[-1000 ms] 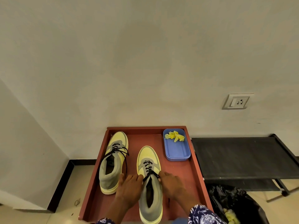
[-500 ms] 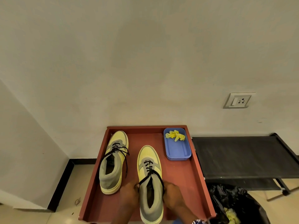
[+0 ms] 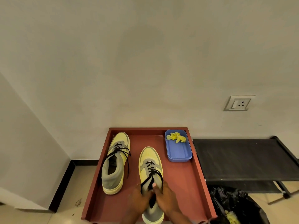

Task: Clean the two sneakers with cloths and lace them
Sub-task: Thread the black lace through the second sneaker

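Since a second ago your hands have slid back from the middle of the near sneaker (image 3: pixel 151 178) toward its collar and drawn together, and the black lace (image 3: pixel 152 172) now runs taut from the eyelets back to your fingers. Your left hand (image 3: pixel 139 201) and right hand (image 3: pixel 165 199) meet over the grey opening of that shoe, each pinched shut on an end of the lace; the two ends rise in a narrow V from your fingertips to the last pair of eyelets. One pale fingernail of the right hand shows just at the lace.

The near sneaker lies on the red tray (image 3: pixel 186 183), toe pointing away from you toward the wall, heel at the tray's near edge and partly under your wrists. The far sneaker (image 3: pixel 115 162) sits to its left, a little farther from you, also toe to the wall, well clear of both hands; its lace is threaded and hangs loose down its right side.

At the tray's far right corner stands a blue tub (image 3: pixel 178 152) with a crumpled yellow cloth (image 3: pixel 176 137) in its far end. A black bench (image 3: pixel 242 159) adjoins the tray on the right, with a black bin bag (image 3: pixel 234 206) on the floor below it.
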Demonstrator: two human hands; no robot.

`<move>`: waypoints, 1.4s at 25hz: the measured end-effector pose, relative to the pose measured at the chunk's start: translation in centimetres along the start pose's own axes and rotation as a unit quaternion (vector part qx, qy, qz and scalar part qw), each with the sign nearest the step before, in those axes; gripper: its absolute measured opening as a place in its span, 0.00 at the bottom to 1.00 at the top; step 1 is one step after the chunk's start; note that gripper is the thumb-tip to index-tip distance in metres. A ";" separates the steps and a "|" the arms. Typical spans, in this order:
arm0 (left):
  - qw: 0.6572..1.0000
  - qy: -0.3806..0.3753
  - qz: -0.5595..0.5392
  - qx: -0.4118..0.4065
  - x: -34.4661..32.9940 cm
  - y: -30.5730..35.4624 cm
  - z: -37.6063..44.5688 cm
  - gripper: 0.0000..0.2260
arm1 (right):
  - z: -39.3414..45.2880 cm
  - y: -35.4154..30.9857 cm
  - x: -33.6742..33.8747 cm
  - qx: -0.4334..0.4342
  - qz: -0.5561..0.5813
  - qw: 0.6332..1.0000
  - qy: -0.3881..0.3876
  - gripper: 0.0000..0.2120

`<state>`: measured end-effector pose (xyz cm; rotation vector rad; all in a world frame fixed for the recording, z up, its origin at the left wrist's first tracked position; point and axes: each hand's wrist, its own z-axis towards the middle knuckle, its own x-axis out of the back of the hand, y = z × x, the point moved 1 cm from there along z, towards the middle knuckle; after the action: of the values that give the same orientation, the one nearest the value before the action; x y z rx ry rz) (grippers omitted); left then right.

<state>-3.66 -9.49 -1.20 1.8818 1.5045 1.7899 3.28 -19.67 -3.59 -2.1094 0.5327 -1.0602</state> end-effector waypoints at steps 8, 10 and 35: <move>0.997 0.002 0.018 0.078 0.8 0.6 1.0 0.15 | 1.9 -1.7 -0.8 0.013 -0.131 0.991 0.000 0.23; 0.995 0.017 0.009 0.096 1.3 0.1 2.3 0.14 | 2.8 -2.7 -1.2 0.021 -0.140 0.990 0.005 0.22; 0.968 0.238 0.069 0.029 8.8 -1.8 7.8 0.13 | 8.4 -6.9 -3.6 0.027 -0.093 0.995 0.016 0.21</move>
<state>-0.11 1.57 1.28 1.6952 1.6079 2.4188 8.36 -9.44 -3.85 -2.1296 0.3234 -1.2002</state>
